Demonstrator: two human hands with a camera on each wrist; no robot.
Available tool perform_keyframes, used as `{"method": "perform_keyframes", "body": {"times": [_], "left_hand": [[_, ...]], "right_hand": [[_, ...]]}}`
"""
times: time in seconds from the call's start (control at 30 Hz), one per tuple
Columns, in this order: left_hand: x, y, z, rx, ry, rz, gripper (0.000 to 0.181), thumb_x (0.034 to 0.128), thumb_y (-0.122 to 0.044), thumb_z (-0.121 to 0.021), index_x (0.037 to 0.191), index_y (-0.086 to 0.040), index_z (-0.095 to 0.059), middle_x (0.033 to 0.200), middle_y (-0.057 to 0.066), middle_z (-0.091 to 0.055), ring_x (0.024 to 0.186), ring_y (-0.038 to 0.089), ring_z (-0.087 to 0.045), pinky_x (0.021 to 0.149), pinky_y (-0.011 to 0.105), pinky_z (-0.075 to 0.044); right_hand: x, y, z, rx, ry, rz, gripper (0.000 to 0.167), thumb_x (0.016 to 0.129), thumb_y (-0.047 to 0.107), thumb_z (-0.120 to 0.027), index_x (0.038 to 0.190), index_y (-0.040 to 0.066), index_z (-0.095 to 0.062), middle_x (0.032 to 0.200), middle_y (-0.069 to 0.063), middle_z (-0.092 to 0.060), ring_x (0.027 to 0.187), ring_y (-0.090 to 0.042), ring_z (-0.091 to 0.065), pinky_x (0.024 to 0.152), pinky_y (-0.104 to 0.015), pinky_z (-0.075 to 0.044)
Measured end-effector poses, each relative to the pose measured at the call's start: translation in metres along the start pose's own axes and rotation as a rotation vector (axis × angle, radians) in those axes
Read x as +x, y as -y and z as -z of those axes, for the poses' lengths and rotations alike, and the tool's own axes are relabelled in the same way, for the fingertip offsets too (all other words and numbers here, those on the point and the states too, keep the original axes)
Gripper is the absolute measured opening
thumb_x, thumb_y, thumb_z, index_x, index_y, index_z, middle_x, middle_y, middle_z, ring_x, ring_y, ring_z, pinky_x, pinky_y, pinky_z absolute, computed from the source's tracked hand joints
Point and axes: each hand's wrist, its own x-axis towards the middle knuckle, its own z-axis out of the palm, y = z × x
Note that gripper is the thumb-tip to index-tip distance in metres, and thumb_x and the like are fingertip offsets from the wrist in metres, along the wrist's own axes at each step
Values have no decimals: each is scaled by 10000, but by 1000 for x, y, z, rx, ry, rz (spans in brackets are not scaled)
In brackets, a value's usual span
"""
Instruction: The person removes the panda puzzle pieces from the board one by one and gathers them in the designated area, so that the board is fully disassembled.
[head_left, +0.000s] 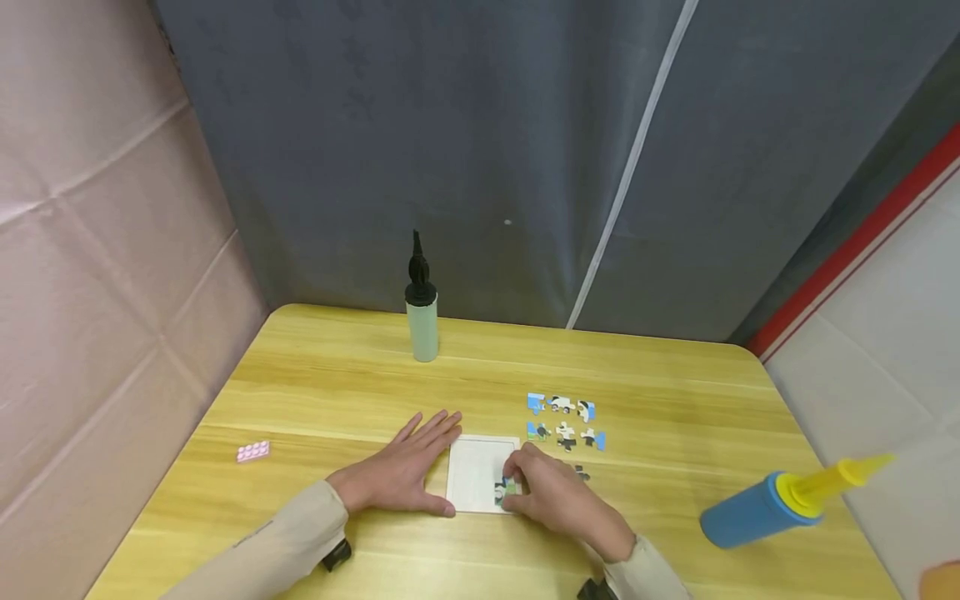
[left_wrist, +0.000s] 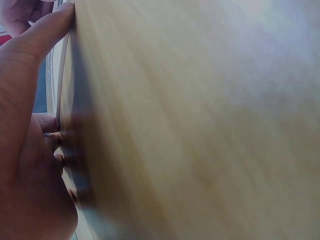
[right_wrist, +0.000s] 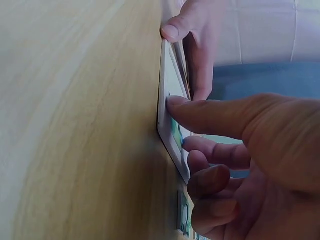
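Note:
A white square puzzle tray [head_left: 468, 473] lies on the table in front of me. My left hand [head_left: 401, 473] is spread flat at the tray's left side, its thumb and fingertips against the edge. Inside the tray's lower right corner sits a green-and-blue puzzle piece [head_left: 500, 494], partly covered by my right hand [head_left: 561, 493]. In the right wrist view, the thumb and index finger pinch this piece [right_wrist: 176, 132] from two sides, the other fingers curled. Loose puzzle pieces [head_left: 566, 433] lie in rows beyond the right hand; the nearest ones are partly hidden by it.
A green hand pump [head_left: 423, 329] with a black top stands at the back of the wooden table [head_left: 337, 375]. On the right is a blue pump [head_left: 753, 512] with a yellow nozzle, leaning in view. A pink studded block [head_left: 252, 452] lies at the left.

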Motion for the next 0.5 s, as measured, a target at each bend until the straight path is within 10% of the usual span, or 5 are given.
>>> {"method": "perform_keyframes", "body": {"times": [0.5], "left_hand": [[0, 1, 0, -3, 0, 8, 1182, 879, -761, -694, 1695, -40, -233, 1824, 90, -76, 1701, 325, -63, 1378, 611, -30]], "right_hand": [[0, -1, -1, 105, -70, 2, 124, 960, 144, -773, 1027, 191, -680, 871, 120, -666, 658, -9, -480, 584, -201, -431]]}}
